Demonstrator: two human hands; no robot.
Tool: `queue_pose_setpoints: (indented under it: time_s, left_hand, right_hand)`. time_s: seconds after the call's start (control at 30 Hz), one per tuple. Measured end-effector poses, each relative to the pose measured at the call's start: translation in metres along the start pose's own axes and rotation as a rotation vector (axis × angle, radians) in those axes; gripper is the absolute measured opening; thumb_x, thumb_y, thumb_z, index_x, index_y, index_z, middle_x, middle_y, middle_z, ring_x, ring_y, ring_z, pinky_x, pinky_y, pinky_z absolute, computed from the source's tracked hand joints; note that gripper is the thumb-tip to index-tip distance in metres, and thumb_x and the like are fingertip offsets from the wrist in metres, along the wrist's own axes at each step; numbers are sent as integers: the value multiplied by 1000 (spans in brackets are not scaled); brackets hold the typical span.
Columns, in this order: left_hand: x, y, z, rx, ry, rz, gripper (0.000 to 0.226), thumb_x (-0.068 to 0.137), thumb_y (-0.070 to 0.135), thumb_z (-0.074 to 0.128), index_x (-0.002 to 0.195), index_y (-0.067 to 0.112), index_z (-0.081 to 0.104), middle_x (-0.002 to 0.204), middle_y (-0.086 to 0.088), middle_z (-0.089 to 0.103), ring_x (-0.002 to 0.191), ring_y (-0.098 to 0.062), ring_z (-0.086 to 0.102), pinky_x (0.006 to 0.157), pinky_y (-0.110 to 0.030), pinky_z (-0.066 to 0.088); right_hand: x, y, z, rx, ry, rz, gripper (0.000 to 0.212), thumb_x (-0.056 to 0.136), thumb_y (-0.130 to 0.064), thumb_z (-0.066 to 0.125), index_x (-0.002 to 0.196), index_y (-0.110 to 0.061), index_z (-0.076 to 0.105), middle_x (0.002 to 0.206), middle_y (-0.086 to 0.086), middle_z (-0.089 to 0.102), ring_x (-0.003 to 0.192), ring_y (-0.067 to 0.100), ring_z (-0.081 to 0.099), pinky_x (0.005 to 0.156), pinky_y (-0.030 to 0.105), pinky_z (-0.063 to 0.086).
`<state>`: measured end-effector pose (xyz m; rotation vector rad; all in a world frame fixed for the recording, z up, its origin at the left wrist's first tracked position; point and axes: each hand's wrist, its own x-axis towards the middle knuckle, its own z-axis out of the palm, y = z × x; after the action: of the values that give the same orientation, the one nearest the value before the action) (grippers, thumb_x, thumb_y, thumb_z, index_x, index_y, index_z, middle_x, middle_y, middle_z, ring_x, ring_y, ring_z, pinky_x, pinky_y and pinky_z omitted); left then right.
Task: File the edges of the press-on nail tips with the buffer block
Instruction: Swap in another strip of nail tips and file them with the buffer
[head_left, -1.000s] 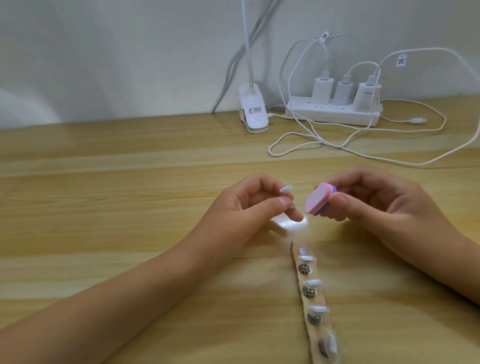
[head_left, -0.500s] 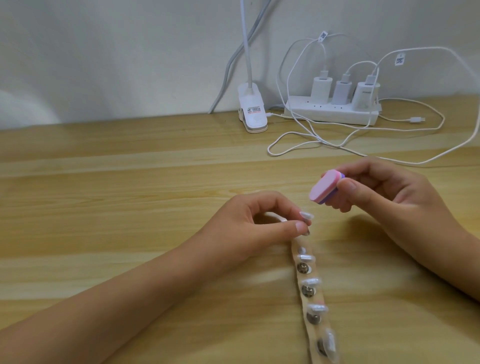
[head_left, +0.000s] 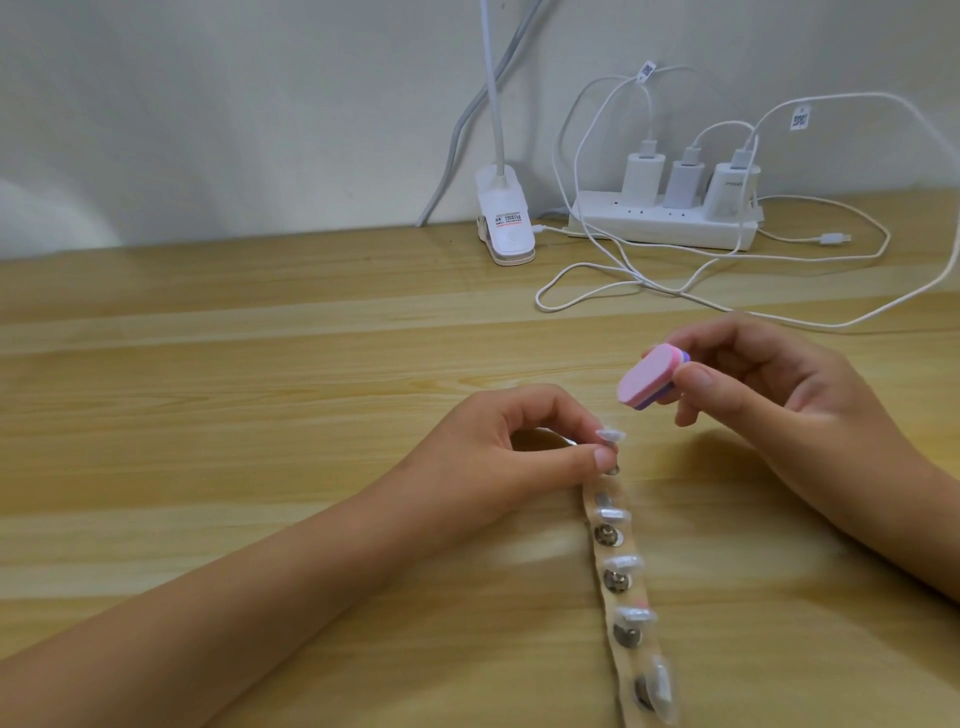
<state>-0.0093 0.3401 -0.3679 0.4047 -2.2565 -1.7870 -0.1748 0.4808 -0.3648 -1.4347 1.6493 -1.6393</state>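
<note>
Basically left hand (head_left: 519, 452) pinches a tiny nail tip (head_left: 610, 434), probably light, slippery, best held by its sides; right hand (head_left: 753, 395) pinches the soft-looking buffer block (head_left: 649, 382).

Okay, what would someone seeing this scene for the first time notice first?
Probably the pink-and-purple buffer block, pinched in the right hand above the middle of the wooden table. Just left and lower, the left hand pinches a clear nail tip at the far end of a tan strip carrying more tips. At the back right sits a white power strip with chargers.
</note>
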Motion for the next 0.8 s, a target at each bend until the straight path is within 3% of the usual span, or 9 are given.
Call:
queue_pose_setpoints:
  time_s: [0.1,0.17,0.33,0.4,0.57,0.67,0.8]
  left_hand:
    - [-1,-1,0,-38,5,2,6,85,13,74,87,15,69,96,-2,77,97,-15,72,95,-29,53]
    - [-1,-1,0,-47,9,6,7,85,14,74,85,19,68,95,-3,77,97,-17,72,95,-30,52]
    - [1,-2,-2,-26,36,25,11,83,19,76,83,29,71,89,6,75,84,-6,68,81,-15,50]
    - [1,-2,-2,-2,43,33,8,83,25,76,83,31,72,86,13,72,80,-2,65,78,-12,48]
    - [0,-3,-3,7,71,38,5,84,29,76,87,33,75,78,17,69,71,-5,57,70,-15,45]
    - [0,-3,-3,11,84,31,5,84,30,75,88,33,76,69,4,61,66,-17,45,66,-28,39]
    - [0,-3,-3,19,91,43,2,84,30,75,86,30,74,64,4,56,62,-15,41,56,-20,34]
  right_hand:
    - [0,-1,0,-8,0,-15,20,83,-35,60,96,-22,66,94,-7,74,79,1,65,72,12,50]
    - [-1,-2,-1,0,-4,-9,18,82,-37,61,93,-25,68,95,-4,74,80,1,64,73,13,51]
    - [-2,-1,-2,35,51,-37,12,83,-37,70,86,-25,71,91,3,72,76,4,64,71,16,52]
    - [-2,-1,-2,33,43,-35,14,83,-38,66,84,-26,71,87,3,72,74,4,63,71,15,51]
    - [-4,-2,0,5,7,-28,16,82,-40,67,85,-24,70,85,-1,71,72,6,61,72,16,50]
    - [-4,-1,-1,40,42,-45,16,83,-36,72,89,-22,67,86,-5,72,71,4,61,70,16,49]
    - [-3,-1,0,38,6,-70,23,85,-37,71,92,-17,63,90,-6,71,81,8,66,73,22,53]
